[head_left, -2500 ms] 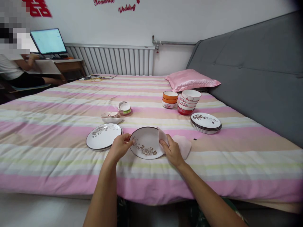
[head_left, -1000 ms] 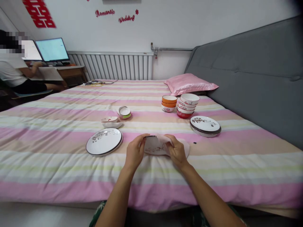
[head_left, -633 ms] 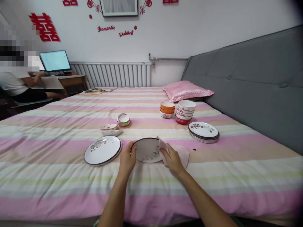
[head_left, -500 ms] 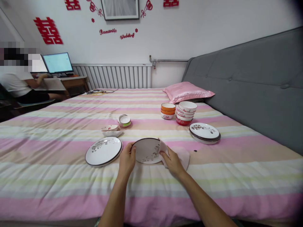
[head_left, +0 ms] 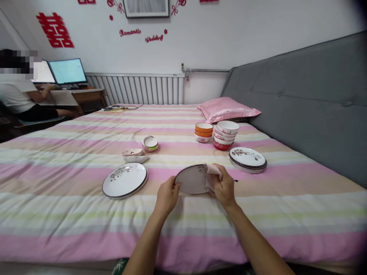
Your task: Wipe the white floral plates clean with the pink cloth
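Both my hands hold a white plate [head_left: 191, 179] with a dark rim just above the striped bed cover. Its plain underside faces me. My left hand [head_left: 167, 197] grips the plate's left edge with fingers curled. My right hand [head_left: 224, 186] presses a pink cloth [head_left: 212, 172] against the plate's right edge, fingers closed round both. Another white flowered plate [head_left: 125, 179] lies flat on the bed to the left.
A stack of flowered plates [head_left: 248, 157] lies at the right. Behind it stand stacked bowls [head_left: 226, 134] and orange bowls [head_left: 203, 131]. Small dishes [head_left: 150, 143] and a shallow dish [head_left: 134, 154] sit mid-bed. A pink pillow [head_left: 228, 108] lies by the grey headboard [head_left: 301, 99]. A seated person [head_left: 20, 95] is at a desk, far left.
The plate has been turned over, so its underside now faces me, and it has shifted a little right. The cloth has gathered up into my right hand.
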Tool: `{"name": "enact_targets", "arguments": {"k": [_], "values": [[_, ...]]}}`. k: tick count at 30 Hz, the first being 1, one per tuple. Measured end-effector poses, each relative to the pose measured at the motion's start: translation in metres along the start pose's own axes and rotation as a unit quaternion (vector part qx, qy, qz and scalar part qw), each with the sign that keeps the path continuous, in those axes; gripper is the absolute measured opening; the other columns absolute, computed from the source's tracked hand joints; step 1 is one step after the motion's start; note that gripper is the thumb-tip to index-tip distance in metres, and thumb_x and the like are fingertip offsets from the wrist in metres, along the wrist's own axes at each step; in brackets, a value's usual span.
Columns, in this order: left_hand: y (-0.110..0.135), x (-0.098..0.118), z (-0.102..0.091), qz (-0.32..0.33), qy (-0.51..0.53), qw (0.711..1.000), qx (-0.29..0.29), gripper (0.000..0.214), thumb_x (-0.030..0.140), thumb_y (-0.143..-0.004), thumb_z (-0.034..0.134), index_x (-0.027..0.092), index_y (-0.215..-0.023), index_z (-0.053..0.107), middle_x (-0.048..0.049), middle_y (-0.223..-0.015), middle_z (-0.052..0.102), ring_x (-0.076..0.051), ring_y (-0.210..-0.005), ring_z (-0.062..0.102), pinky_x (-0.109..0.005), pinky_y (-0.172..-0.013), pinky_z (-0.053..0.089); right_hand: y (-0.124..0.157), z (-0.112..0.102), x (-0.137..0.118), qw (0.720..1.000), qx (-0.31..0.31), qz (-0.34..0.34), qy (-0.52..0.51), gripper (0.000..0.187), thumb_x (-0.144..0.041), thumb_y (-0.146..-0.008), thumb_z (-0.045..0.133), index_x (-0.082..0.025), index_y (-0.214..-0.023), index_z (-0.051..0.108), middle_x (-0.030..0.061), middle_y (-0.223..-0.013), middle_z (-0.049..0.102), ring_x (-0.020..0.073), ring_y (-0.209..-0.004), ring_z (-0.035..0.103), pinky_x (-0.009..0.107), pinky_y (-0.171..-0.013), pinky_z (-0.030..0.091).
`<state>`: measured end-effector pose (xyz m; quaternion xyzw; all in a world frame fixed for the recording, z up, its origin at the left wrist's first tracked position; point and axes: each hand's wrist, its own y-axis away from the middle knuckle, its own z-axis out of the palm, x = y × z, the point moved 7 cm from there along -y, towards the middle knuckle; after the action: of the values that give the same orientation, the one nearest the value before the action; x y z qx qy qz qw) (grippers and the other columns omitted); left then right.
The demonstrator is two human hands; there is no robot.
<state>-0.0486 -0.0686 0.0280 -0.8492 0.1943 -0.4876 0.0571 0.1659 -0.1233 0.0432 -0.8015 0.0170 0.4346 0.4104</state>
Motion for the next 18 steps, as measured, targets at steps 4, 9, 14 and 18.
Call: {"name": "enact_targets", "arguments": {"k": [4, 9, 14, 18], "values": [[0.003, 0.017, 0.007, 0.033, 0.008, 0.999, -0.014, 0.032, 0.026, -0.076, 0.058, 0.02, -0.107, 0.056, -0.0072, -0.099, 0.067, -0.021, -0.089, 0.063, -0.033, -0.078, 0.049, 0.001, 0.0, -0.007, 0.996, -0.052, -0.066, -0.023, 0.03, -0.014, -0.076, 0.045, -0.021, -0.101, 0.059, 0.003, -0.092, 0.065, 0.0178, -0.085, 0.06, 0.028, -0.076, 0.046], [0.006, 0.04, -0.01, 0.095, 0.036, 0.993, 0.057, 0.028, 0.028, -0.081, 0.055, 0.02, -0.107, 0.061, -0.0069, -0.107, 0.067, -0.02, -0.1, 0.061, -0.033, -0.09, 0.046, 0.008, 0.011, -0.022, 0.989, -0.128, -0.071, -0.021, 0.032, -0.016, -0.076, 0.045, -0.024, -0.103, 0.059, 0.0054, -0.098, 0.064, 0.0215, -0.094, 0.059, 0.032, -0.082, 0.045], [0.004, 0.04, -0.009, 0.097, 0.023, 0.993, 0.061, 0.023, 0.024, -0.083, 0.051, 0.023, -0.099, 0.068, -0.0044, -0.098, 0.071, -0.02, -0.094, 0.064, -0.032, -0.086, 0.048, 0.008, 0.012, -0.021, 0.99, -0.126, -0.042, -0.035, 0.029, -0.017, -0.077, 0.045, -0.023, -0.103, 0.058, 0.0048, -0.099, 0.064, 0.021, -0.093, 0.059, 0.03, -0.082, 0.044], [0.001, 0.031, -0.013, 0.065, 0.035, 0.994, 0.076, 0.024, 0.025, -0.083, 0.05, 0.02, -0.099, 0.067, -0.0042, -0.098, 0.071, -0.019, -0.092, 0.064, -0.03, -0.083, 0.048, 0.008, 0.018, -0.006, 0.991, -0.123, 0.023, -0.054, 0.023, -0.024, -0.082, 0.045, -0.02, -0.101, 0.058, 0.0026, -0.092, 0.065, 0.0178, -0.082, 0.06, 0.026, -0.074, 0.044]]}}
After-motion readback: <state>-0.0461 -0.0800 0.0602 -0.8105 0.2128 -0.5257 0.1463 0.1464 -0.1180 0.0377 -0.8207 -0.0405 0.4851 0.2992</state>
